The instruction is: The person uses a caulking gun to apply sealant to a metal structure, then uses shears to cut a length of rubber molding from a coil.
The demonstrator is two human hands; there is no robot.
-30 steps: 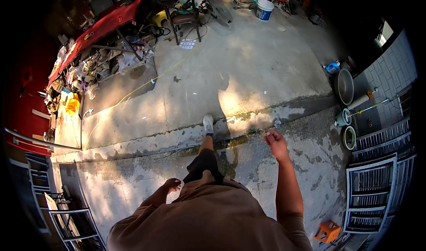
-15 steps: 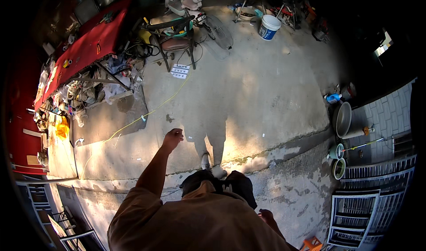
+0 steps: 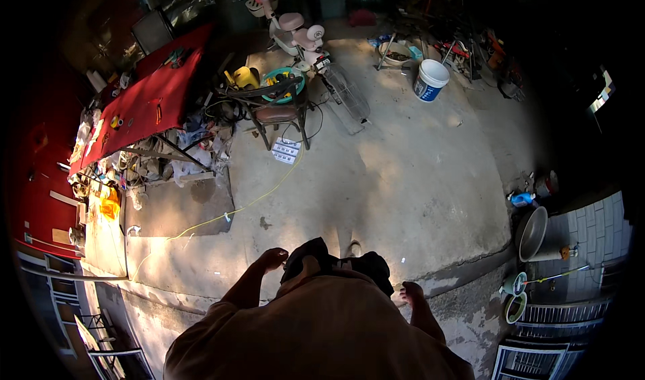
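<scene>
My left hand (image 3: 273, 259) hangs beside my left hip, its fingers loosely bent and a little apart. Nothing shows in it. Lower on the other side, my right hand (image 3: 410, 292) is by my right thigh, half curled with finger gaps visible and no object seen. Neither hand touches anything around me. Ahead, a red-topped table (image 3: 144, 98) stands at the left over piled clutter. A dark-framed chair (image 3: 275, 113) holds a teal basin (image 3: 290, 86) of tools, with a white power strip block (image 3: 286, 151) on the floor below.
A yellow cord (image 3: 259, 198) crosses the concrete floor. Farther off stand a pale electric scooter (image 3: 291, 37) and a white-and-blue bucket (image 3: 431, 81). To the right are a large metal basin (image 3: 533, 234), a green bucket (image 3: 515, 284) and metal frames (image 3: 531, 361).
My body has moved forward and the view has tilted up. My left hand has dropped back toward my hip; my right hand has swung forward into fuller sight.
</scene>
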